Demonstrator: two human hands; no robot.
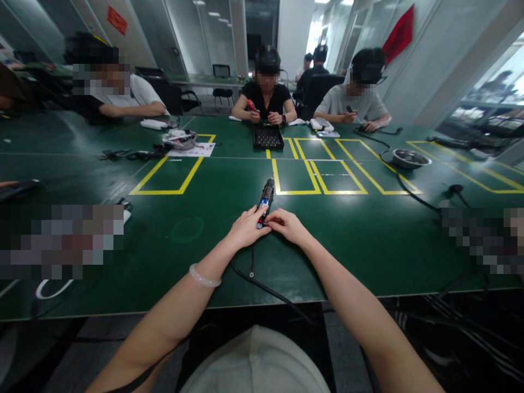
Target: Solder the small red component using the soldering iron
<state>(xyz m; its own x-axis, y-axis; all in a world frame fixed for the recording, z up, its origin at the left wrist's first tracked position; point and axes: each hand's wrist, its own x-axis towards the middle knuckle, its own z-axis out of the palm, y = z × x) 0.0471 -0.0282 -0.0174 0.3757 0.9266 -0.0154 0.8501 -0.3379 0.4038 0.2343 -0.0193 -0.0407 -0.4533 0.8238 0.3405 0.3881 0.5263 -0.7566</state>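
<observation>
A black electric screwdriver point(266, 195) with a blue and red label lies on the green table point(204, 245), pointing away from me. My left hand point(245, 229) rests on its near end, fingers curled over it. My right hand point(289, 225) meets it from the right, with fingertips pinched at the same near end. A black cord point(262, 286) runs from the tool back over the table's front edge. What the fingertips hold beneath them is hidden.
Yellow tape rectangles point(298, 177) mark the table. A black tray point(268, 138) sits at the far side before a seated person; other people work to the left and right. A round metal dish point(410, 158) and cables point(405, 188) lie at right.
</observation>
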